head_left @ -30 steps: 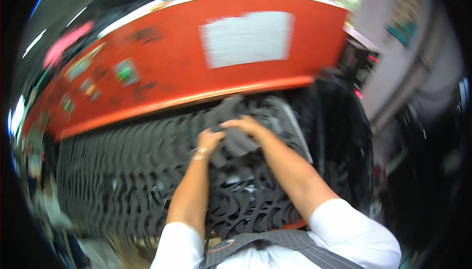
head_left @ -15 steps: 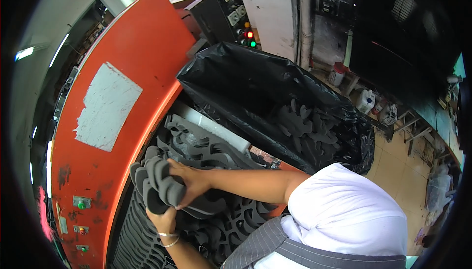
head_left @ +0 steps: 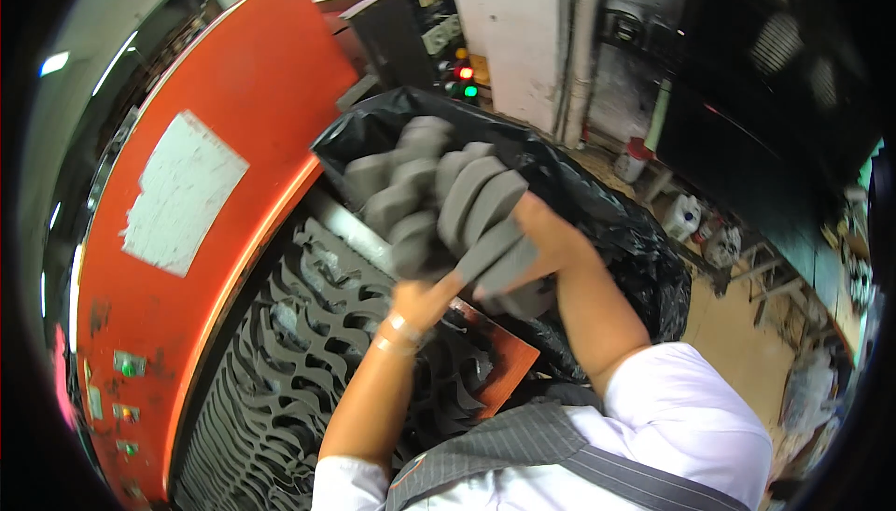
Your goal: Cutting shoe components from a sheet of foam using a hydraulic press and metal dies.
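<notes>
A bundle of thick grey curved foam pieces (head_left: 481,196) is between my hands, over the black plastic bag (head_left: 674,292). My right hand (head_left: 553,238) is closed around the pieces on their right side. From below, my left hand (head_left: 425,304) grips the near end, its fingers partly hidden and blurred. Further left, more foam pieces (head_left: 401,184) are smeared by motion above the bag's opening; I cannot tell whether they touch the held ones. Beside the bag, rows of wavy cut foam (head_left: 299,343) lie on the machine bed.
An orange machine panel (head_left: 224,91) with a pale patch and small buttons rises on the left. Behind the bag stands a dark control box (head_left: 401,30) with lit lamps. The bed's orange corner (head_left: 511,362) sticks out near my body. Bottles and a stool line the right.
Both hands have moved right and away from the foam on the bed, carrying the foam pieces over the black bag. The pieces have spread apart. The view has shifted slightly.
</notes>
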A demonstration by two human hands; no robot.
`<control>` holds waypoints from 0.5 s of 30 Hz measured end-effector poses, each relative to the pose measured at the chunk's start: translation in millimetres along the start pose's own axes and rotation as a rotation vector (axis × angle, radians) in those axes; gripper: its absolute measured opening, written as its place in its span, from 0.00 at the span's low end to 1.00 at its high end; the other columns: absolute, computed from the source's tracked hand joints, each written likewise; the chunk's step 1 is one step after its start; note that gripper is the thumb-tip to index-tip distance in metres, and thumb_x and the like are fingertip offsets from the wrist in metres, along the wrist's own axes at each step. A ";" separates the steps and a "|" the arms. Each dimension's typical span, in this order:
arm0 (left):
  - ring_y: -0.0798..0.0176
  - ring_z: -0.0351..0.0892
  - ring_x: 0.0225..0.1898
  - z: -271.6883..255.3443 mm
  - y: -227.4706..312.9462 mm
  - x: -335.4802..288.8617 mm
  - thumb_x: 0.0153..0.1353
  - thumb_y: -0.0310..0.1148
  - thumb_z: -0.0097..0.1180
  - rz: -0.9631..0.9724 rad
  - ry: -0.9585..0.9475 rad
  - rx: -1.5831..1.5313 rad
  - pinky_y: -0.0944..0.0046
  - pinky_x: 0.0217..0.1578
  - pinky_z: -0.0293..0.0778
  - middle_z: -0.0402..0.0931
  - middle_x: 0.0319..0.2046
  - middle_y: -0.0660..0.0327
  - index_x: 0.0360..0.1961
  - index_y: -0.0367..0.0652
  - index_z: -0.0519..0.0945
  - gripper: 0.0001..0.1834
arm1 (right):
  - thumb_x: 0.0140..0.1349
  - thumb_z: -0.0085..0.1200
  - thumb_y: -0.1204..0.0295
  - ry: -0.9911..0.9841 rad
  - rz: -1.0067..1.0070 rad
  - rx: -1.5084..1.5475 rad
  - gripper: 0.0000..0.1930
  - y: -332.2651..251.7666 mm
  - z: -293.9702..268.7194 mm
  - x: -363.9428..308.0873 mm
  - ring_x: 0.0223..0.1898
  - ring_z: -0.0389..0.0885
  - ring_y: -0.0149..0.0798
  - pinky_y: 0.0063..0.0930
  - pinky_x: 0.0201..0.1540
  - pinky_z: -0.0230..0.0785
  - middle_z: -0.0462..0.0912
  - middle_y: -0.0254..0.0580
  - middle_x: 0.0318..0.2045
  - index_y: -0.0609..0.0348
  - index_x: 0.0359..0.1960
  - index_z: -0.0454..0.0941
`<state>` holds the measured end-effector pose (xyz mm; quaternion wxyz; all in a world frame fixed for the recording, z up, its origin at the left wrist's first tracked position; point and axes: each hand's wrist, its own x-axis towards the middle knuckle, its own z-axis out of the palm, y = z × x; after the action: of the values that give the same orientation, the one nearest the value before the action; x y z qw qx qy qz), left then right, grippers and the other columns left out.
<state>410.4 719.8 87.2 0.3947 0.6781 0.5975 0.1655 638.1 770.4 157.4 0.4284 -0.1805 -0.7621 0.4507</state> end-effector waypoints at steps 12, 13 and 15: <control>0.61 0.77 0.47 -15.5 21.5 11.7 0.54 0.32 0.62 0.147 0.416 -0.261 0.64 0.49 0.72 0.72 0.50 0.53 0.46 0.38 0.78 0.18 | 0.54 0.61 0.70 0.627 0.312 -0.627 0.27 62.0 7.6 20.6 0.55 0.71 0.48 0.38 0.57 0.62 0.72 0.51 0.53 0.61 0.56 0.69; 0.65 0.79 0.42 -22.6 6.8 1.9 0.56 0.30 0.61 0.188 0.490 -0.341 0.67 0.45 0.73 0.78 0.39 0.57 0.44 0.38 0.79 0.15 | 0.54 0.60 0.71 0.536 0.230 -0.474 0.23 55.9 29.9 37.5 0.51 0.74 0.45 0.35 0.55 0.65 0.75 0.49 0.49 0.62 0.52 0.71; 0.66 0.79 0.40 -46.6 -9.7 -27.9 0.56 0.30 0.61 0.149 0.583 -0.359 0.68 0.43 0.74 0.79 0.37 0.59 0.43 0.39 0.80 0.13 | 0.54 0.59 0.75 0.386 0.080 -0.236 0.15 38.1 80.2 67.0 0.43 0.79 0.38 0.29 0.48 0.70 0.80 0.44 0.39 0.64 0.44 0.77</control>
<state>364.9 709.1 116.5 0.3073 0.5639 0.5952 0.4830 530.4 792.1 140.1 0.5239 -0.3425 -0.7055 0.3323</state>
